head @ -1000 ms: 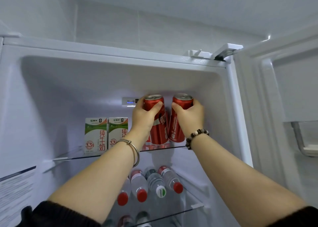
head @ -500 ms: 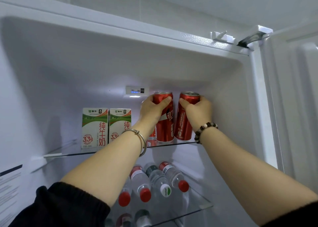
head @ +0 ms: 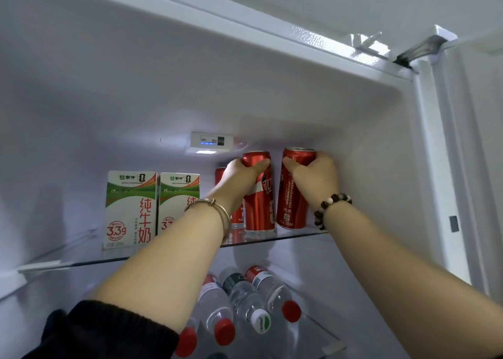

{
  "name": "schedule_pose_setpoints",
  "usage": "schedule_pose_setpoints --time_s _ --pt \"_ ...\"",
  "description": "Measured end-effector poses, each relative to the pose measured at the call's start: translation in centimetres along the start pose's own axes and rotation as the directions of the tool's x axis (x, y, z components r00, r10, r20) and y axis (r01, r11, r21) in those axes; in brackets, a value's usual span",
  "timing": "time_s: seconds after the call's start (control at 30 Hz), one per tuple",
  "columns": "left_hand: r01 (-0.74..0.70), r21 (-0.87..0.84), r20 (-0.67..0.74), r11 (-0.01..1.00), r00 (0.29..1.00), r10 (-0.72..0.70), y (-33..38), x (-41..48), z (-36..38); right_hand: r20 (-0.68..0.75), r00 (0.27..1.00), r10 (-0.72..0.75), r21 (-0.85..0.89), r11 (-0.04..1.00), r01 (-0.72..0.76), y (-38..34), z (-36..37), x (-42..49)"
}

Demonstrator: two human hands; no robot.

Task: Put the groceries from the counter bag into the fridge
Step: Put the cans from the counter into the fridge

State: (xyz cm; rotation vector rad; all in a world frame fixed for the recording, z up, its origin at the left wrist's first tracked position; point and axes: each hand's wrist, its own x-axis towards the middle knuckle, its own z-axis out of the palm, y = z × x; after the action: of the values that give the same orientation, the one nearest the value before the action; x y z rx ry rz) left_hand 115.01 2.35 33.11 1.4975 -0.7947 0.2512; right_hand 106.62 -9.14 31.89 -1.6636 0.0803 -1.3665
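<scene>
Third red can (head: 221, 174) is mostly hidden behind the left hand (head: 239, 177), second milk carton (head: 177, 195) cut off by that forearm. Top glass shelf (head: 296, 235) in the fridge (head: 367, 154) holds them; water bottles (head: 245, 301) lie below. Both hands are curled round upright cans on that shelf: left can (head: 261, 211), and right hand (head: 313, 180) on the right can (head: 291, 203) (FIFA World Cup print). First milk carton (head: 130, 209) reads 3.3g.

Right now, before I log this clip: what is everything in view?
Slim red soda cans: three, upper glass shelf, right; one partly hidden.
Green-and-white milk cartons: two, upper shelf, left of cans.
Clear plastic water bottles: at least four, three red caps, one white, lying on lower glass shelf.
White control panel: one, back wall, top.
Gold metal bangle: one, left wrist.
Brown-and-white bead bracelet: one, right wrist.
Hands: two; left hand and right hand each grip a can.
</scene>
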Motion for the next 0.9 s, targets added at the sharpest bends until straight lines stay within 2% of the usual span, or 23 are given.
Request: schedule_pose_setpoints --time_s 0.13,0.43,0.6,0.73,0.9 --pt "0.054 0.071 0.048 0.996 0.997 -0.058 -0.3 0.4 -0.6 0.067 0.998 0.000 -0.066 0.998 0.004 -0.2 0.0 0.5" --pt "0.144 0.018 0.050 0.989 0.988 -0.145 -1.4 0.5 -1.5 0.152 0.987 0.049 -0.149 0.988 -0.026 0.6 1.7 1.1" --pt "0.168 0.119 0.042 0.979 0.984 -0.174 -1.2 -0.3 -1.9 0.175 0.983 0.054 -0.164 0.986 -0.024 1.1 1.8 1.3" --pt "0.187 0.207 0.059 0.960 0.977 -0.203 -0.9 -1.0 -2.1 0.237 0.968 0.077 -0.287 0.958 -0.006 1.2 1.5 1.2" --pt "0.139 0.213 -0.053 0.967 0.990 -0.131 -1.5 -1.4 -1.9 0.306 0.942 0.140 -0.501 0.865 0.034 2.1 1.1 0.5"
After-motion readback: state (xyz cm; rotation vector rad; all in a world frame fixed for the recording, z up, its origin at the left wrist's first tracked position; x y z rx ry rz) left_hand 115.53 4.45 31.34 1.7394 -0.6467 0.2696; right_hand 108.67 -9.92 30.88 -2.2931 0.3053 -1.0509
